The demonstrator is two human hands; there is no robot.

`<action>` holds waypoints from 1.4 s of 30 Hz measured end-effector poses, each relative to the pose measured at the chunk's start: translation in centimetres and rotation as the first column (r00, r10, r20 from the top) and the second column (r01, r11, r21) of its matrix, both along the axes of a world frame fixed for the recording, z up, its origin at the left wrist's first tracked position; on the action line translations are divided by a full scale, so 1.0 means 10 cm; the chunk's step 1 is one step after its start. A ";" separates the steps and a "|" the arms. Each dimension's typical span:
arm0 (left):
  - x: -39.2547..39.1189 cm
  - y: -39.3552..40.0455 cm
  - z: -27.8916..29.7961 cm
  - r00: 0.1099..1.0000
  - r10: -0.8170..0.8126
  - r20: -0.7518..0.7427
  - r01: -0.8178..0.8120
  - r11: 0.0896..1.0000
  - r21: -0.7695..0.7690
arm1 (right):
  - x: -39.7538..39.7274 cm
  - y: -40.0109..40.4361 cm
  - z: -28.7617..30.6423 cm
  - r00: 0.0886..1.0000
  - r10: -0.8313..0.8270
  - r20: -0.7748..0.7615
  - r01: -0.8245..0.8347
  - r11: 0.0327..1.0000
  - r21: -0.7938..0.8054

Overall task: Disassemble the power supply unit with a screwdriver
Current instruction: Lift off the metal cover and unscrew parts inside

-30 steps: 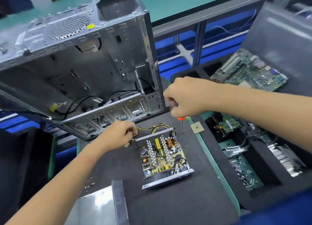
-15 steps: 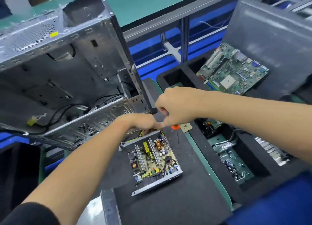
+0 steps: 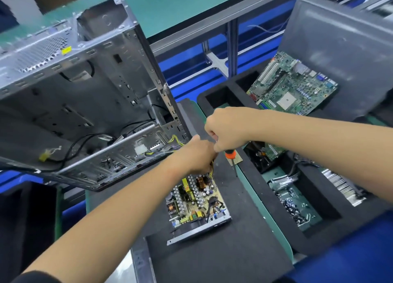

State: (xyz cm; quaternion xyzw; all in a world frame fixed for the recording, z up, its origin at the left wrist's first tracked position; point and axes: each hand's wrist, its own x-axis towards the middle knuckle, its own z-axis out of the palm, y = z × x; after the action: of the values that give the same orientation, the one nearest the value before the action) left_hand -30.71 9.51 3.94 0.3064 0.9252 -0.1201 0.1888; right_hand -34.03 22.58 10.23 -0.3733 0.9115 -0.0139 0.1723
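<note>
On the black foam mat [image 3: 212,261], right hand [image 3: 228,129] fingers around the screwdriver [image 3: 230,155]; left hand [image 3: 197,155] fingers unclear.

computer case [image 3: 89,74]: bare metal, dull sheen
mat [image 3: 212,259] beside the case: black foam, matt
screwdriver [image 3: 230,154] collar: orange plastic, smooth

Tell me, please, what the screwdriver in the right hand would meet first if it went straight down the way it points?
Probably the black mat just right of the open power supply. The screwdriver in the right hand points down there, though depth is unclear.
</note>
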 end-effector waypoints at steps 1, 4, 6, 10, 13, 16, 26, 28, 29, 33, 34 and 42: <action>0.04 0.01 0.00 0.996 -0.072 -0.060 0.071 0.997 -0.015 | 0.00 -0.01 0.00 1.000 -0.001 -0.003 0.001 1.000 0.003; 0.15 -0.01 -0.05 0.961 -0.224 -0.159 0.220 0.974 -0.044 | -0.01 -0.04 -0.01 1.000 -0.003 -0.021 0.004 1.000 0.013; 0.29 -0.08 -0.06 0.932 -0.302 -0.200 0.300 0.953 -0.042 | -0.01 -0.04 -0.02 0.999 -0.013 -0.031 0.013 1.000 0.004; 0.52 -0.36 -0.11 0.856 -0.340 -0.389 0.414 0.902 0.123 | 0.00 -0.05 -0.01 0.999 -0.031 -0.039 0.029 0.999 -0.036; 0.62 -0.48 -0.17 0.912 -0.244 -0.330 0.349 0.884 0.312 | 0.03 -0.08 0.00 0.999 -0.037 -0.030 0.035 0.997 -0.070; 0.69 -0.56 -0.19 0.986 -0.004 -0.169 0.083 0.884 0.460 | 0.07 -0.11 0.01 0.999 -0.023 -0.033 0.020 0.996 -0.082; 0.63 -0.54 -0.19 0.908 -0.199 -0.369 0.331 0.881 0.339 | 0.15 -0.22 -0.02 1.000 0.010 -0.025 -0.013 0.994 -0.113; 0.55 -0.51 -0.20 0.968 -0.084 -0.237 0.186 0.875 0.446 | 0.18 -0.23 0.00 1.000 0.010 -0.029 -0.013 0.993 -0.121; 0.52 -0.52 -0.22 0.990 0.013 -0.143 0.060 0.867 0.494 | 0.19 -0.23 0.00 0.999 0.010 -0.032 -0.014 0.993 -0.120; 0.44 -0.57 -0.36 0.995 0.099 0.007 -0.095 0.926 0.365 | 0.23 -0.22 0.04 0.999 0.025 -0.040 -0.030 0.993 -0.113; 0.43 -0.57 -0.38 0.998 0.065 -0.012 -0.058 0.950 0.308 | 0.23 -0.22 0.06 0.999 0.027 -0.035 -0.031 0.992 -0.123; 0.40 -0.88 -0.35 0.982 0.188 -0.007 -0.168 0.893 0.418 | 0.25 -0.26 0.08 0.995 0.056 -0.079 -0.070 0.979 -0.191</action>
State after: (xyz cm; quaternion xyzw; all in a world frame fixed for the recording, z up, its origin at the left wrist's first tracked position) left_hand -26.73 0.70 0.42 0.2505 0.9579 0.0899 0.1077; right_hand -31.52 19.93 11.07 -0.4174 0.8991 -0.0835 0.1021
